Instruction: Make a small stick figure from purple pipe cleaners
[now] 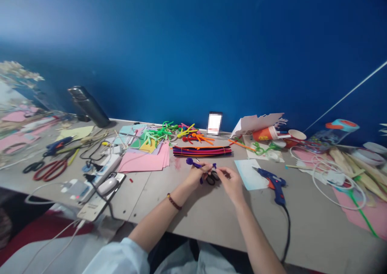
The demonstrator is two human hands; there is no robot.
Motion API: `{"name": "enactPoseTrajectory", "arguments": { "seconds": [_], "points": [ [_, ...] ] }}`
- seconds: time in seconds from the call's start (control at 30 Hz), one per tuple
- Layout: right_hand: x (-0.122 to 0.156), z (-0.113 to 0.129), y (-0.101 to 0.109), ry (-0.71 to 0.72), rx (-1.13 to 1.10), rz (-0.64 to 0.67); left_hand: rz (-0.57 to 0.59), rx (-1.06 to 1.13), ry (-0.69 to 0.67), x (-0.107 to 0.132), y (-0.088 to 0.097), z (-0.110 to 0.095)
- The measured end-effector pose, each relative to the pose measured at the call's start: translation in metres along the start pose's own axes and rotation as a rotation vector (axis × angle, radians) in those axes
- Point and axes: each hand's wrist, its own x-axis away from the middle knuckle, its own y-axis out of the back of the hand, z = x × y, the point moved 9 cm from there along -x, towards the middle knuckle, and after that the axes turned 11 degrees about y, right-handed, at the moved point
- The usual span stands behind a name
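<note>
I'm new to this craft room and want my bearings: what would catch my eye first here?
The deep blue wall fills the background, above a heap of bright pipe cleaners at the desk's back. At front centre, the left hand holds a purple pipe cleaner near the right hand, with a blue glue gun to the right.

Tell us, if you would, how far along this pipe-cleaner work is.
Done: a heap of twisted pipe-cleaner shapes lies behind. In hand: the left hand and right hand shape a purple pipe cleaner over black scissors. Left: a banded pipe-cleaner bundle looks unused.

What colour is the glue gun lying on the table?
Blue with an orange trigger; the glue gun shows best in the head view.
</note>
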Motion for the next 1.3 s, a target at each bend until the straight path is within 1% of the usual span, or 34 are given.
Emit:
{"name": "enactPoseTrajectory", "arguments": {
  "seconds": [0.1,0.23,0.3,0.37,0.43,0.5,0.57,0.63,0.7,0.8,0.87,0.9,0.93,1.0,1.17,1.3],
  "points": [
    [0.001,-0.017,-0.007,-0.153,-0.190,0.029,0.083,0.055,0.052,0.000,-0.005,0.002],
    [0.007,-0.039,-0.013,-0.399,-0.417,0.037,0.129,-0.065,0.066,0.006,-0.009,-0.005],
    [0.010,-0.041,-0.015,-0.477,-0.515,0.043,0.149,-0.145,0.042,0.010,-0.013,-0.010],
    [0.011,-0.038,-0.017,-0.504,-0.604,0.060,0.171,-0.224,0.023,0.013,-0.018,-0.014],
    [0.011,-0.034,-0.019,-0.505,-0.650,0.084,0.191,-0.295,0.021,0.015,-0.022,-0.014],
    [0.011,-0.032,-0.019,-0.499,-0.646,0.097,0.204,-0.356,0.024,0.015,-0.024,-0.012],
    [0.010,-0.034,-0.017,-0.484,-0.592,0.092,0.192,-0.403,0.007,0.014,-0.024,-0.011],
    [0.008,-0.035,-0.013,-0.439,-0.486,0.084,0.149,-0.432,-0.019,0.013,-0.022,-0.011],
    [0.003,-0.029,-0.008,-0.327,-0.342,0.079,0.091,-0.431,-0.044,0.011,-0.019,-0.012],
    [-0.006,-0.007,0.000,-0.060,-0.134,0.058,0.018,-0.379,-0.031,0.010,-0.014,-0.010],
    [-0.008,0.006,0.000,0.081,-0.062,0.043,-0.039,-0.347,-0.018,0.008,-0.009,-0.008],
    [-0.007,0.010,0.000,0.118,-0.055,0.032,-0.071,-0.336,-0.016,0.008,-0.006,-0.008],
    [-0.007,0.011,0.000,0.132,-0.069,0.023,-0.098,-0.327,-0.016,0.008,-0.004,-0.008],
    [-0.005,0.009,-0.002,0.096,-0.136,0.012,-0.122,-0.298,-0.013,0.007,-0.002,-0.007],
    [0.000,0.000,-0.007,-0.079,-0.302,0.010,-0.045,-0.179,0.003,0.005,-0.007,-0.001],
    [0.000,-0.001,-0.008,-0.110,-0.381,0.012,-0.036,-0.092,0.007,0.004,-0.004,0.001]
  ]
}}
